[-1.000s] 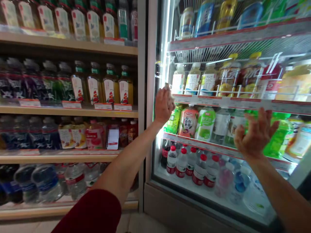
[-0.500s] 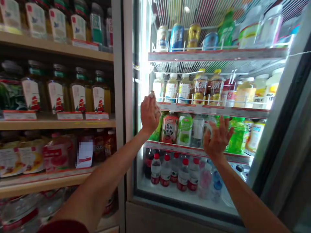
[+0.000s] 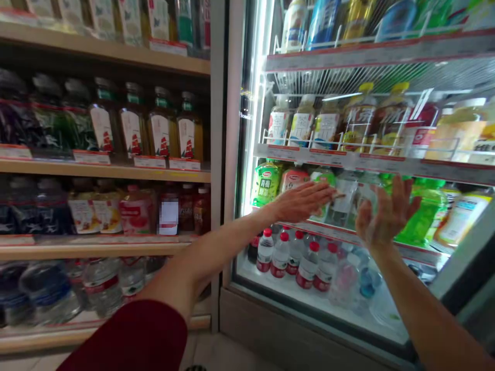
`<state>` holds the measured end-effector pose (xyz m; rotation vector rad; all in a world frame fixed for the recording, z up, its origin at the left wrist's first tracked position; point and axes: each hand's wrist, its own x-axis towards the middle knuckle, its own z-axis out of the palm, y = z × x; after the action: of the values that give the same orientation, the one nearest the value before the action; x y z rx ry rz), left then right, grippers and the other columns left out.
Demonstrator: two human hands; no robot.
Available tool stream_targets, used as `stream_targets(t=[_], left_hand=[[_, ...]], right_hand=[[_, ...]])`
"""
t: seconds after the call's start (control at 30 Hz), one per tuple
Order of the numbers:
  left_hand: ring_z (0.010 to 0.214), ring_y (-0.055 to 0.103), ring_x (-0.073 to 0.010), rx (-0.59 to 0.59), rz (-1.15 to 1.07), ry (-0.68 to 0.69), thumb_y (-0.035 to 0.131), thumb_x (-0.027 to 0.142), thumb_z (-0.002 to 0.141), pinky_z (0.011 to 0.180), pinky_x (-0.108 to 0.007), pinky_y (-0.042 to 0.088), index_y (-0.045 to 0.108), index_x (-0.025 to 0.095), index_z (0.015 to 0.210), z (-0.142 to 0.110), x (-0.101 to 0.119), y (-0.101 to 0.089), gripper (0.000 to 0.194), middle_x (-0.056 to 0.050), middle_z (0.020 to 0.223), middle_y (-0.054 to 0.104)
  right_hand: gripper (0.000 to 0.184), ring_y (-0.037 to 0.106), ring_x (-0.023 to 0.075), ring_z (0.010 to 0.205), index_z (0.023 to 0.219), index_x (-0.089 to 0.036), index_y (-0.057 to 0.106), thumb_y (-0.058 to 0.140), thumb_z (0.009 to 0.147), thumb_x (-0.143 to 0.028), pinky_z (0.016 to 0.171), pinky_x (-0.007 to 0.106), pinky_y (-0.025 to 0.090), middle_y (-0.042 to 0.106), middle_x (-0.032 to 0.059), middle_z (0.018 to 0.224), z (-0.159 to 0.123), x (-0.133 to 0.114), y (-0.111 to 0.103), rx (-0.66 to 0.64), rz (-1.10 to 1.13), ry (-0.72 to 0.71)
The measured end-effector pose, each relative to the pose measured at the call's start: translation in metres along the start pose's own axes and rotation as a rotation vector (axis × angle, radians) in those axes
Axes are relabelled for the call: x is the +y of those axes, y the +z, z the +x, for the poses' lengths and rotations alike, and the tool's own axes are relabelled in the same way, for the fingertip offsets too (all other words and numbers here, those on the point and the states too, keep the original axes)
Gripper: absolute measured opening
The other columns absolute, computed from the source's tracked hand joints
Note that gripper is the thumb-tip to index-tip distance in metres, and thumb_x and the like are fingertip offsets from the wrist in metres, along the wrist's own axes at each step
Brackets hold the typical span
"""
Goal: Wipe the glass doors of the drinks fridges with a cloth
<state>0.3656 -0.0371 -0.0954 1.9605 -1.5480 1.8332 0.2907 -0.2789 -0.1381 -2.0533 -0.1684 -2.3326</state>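
My left hand (image 3: 305,202) reaches across to the middle of the lit drinks fridge (image 3: 270,335), its fingers long and pressed flat toward the glass. A pale crumpled bit of cloth (image 3: 339,196) peeks out past the fingertips; most of it is hidden under the hand. Behind the hand stand a red-labelled tea bottle (image 3: 294,178) and a green-labelled bottle (image 3: 323,176). My right hand (image 3: 386,211) is raised with fingers spread and holds nothing. It is at or close to the glass, in front of green drink bottles (image 3: 425,214).
Red-capped water bottles (image 3: 308,265) line the fridge bottom. Tea bottles (image 3: 303,121) and cans (image 3: 323,23) stand on its upper racks. At left, wooden shelves (image 3: 104,167) carry juice bottles (image 3: 160,129), with large water bottles (image 3: 50,291) low down. A grey post (image 3: 219,154) separates them.
My left hand has swept right and down across the fridge front, closer to my right hand. My view has shifted left and down. The right hand keeps its spread fingers.
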Motion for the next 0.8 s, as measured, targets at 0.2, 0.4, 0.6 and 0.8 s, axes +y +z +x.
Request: stream_targets(t=[0.2, 0.4, 0.6, 0.8], left_hand=[[0.139, -0.001, -0.0223, 0.24, 0.037, -0.494, 0.026, 0.023, 0.088, 0.114, -0.047, 0.009, -0.01, 0.014, 0.142, -0.001, -0.029, -0.012, 0.066, -0.008, 0.151, 0.009], [0.139, 0.002, -0.0171, 0.099, -0.073, -0.298, 0.03, 0.039, 0.089, 0.113, -0.041, 0.016, -0.009, 0.011, 0.141, 0.016, 0.008, -0.003, 0.071, -0.012, 0.149, 0.017], [0.139, 0.003, -0.0251, 0.0, 0.082, -0.257, 0.046, 0.063, 0.077, 0.112, -0.046, 0.011, -0.003, 0.011, 0.142, -0.056, -0.026, -0.024, 0.097, -0.019, 0.147, 0.018], [0.139, 0.006, -0.025, -0.005, 0.152, -0.273, 0.047, 0.062, 0.078, 0.112, -0.044, 0.014, -0.001, 0.012, 0.143, -0.068, -0.026, -0.021, 0.095, -0.018, 0.147, 0.019]], right_hand=[[0.04, 0.035, 0.03, 0.13, 0.12, -0.018, 0.053, 0.044, 0.082, -0.025, 0.107, 0.058, 0.019, 0.043, 0.0121, 0.138, 0.006, -0.01, -0.005, 0.058, 0.116, -0.043], [0.047, 0.031, 0.0203, 0.133, 0.135, -0.025, 0.036, 0.031, 0.088, -0.023, 0.108, 0.049, 0.025, 0.038, 0.0063, 0.141, 0.025, -0.088, 0.014, -0.234, 0.391, -0.149], [0.036, 0.016, 0.0275, 0.138, 0.117, -0.025, 0.055, 0.043, 0.086, -0.04, 0.108, 0.057, 0.01, 0.03, 0.0056, 0.146, 0.037, -0.164, 0.048, -0.291, 0.142, -0.086], [0.028, 0.024, 0.0248, 0.135, 0.09, -0.021, 0.063, 0.04, 0.087, -0.035, 0.108, 0.057, 0.014, 0.044, 0.0026, 0.137, 0.039, -0.059, 0.022, -0.18, -0.036, -0.085]])
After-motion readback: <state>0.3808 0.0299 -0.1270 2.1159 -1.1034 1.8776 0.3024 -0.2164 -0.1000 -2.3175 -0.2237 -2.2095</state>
